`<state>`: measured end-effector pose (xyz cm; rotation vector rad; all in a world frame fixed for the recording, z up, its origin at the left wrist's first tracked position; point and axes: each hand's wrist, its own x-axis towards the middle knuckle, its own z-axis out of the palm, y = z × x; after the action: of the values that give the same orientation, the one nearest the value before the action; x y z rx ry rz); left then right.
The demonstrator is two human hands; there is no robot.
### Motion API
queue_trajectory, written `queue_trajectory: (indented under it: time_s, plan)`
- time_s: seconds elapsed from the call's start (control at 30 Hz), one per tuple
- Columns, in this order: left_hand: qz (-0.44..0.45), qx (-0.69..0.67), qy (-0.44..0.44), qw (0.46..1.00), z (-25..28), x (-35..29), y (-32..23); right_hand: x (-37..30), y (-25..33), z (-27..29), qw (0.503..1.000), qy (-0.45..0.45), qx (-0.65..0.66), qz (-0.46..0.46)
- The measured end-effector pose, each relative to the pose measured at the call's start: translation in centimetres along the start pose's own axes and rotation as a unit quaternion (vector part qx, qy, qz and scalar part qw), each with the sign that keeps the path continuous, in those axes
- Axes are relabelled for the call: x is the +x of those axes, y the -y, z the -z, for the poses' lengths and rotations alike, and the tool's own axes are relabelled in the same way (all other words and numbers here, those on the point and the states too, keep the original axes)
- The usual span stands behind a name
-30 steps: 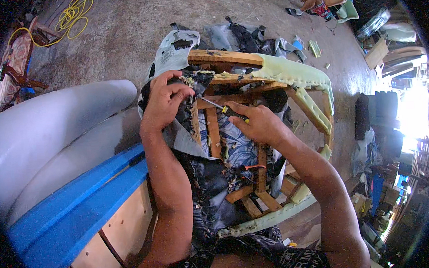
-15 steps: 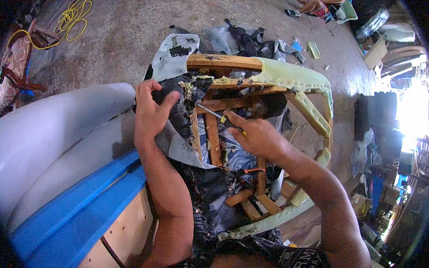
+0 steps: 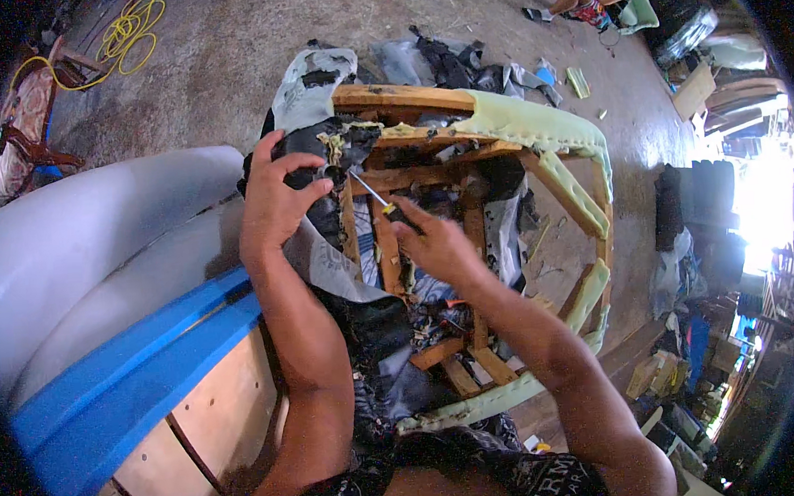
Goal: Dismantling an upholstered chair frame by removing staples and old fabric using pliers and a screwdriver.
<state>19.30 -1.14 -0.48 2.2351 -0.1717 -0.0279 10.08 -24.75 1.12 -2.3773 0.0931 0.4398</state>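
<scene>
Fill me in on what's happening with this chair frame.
A person is stripping an old upholstered chair frame. The left hand pinches torn black covering at the frame's top corner. The right hand holds a screwdriver, its tip set at that pinched spot. Pale green foam clings to the far rail, and fabric scraps lie on the floor beyond.

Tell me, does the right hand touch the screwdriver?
Touching: the head view shows the right hand wrapped around the screwdriver handle.
</scene>
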Motion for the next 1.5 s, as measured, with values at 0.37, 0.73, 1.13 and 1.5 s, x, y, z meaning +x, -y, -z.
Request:
queue_trajectory:
  time_s: [0.37, 0.73, 1.13, 1.5]
  plan:
    - [0.069, 0.013, -0.005, 0.998, -0.4, 0.2, -1.0, 1.6, 2.7, 5.0, 0.989, 0.094, -0.109, -0.018]
    - [0.051, -0.172, -0.023, 0.983, -1.1, 0.3, 0.0, 0.7, -2.9, -5.5, 0.988, -0.036, 0.152, 0.012]
    - [0.038, -0.046, 0.058, 0.997, -0.2, 0.2, 0.2, 0.5, 0.1, 1.4, 0.995, 0.087, -0.014, -0.038]
    - [0.035, -0.148, -0.047, 0.987, -1.9, 0.7, 0.3, 0.4, -0.7, -1.4, 0.989, 0.051, 0.137, -0.018]
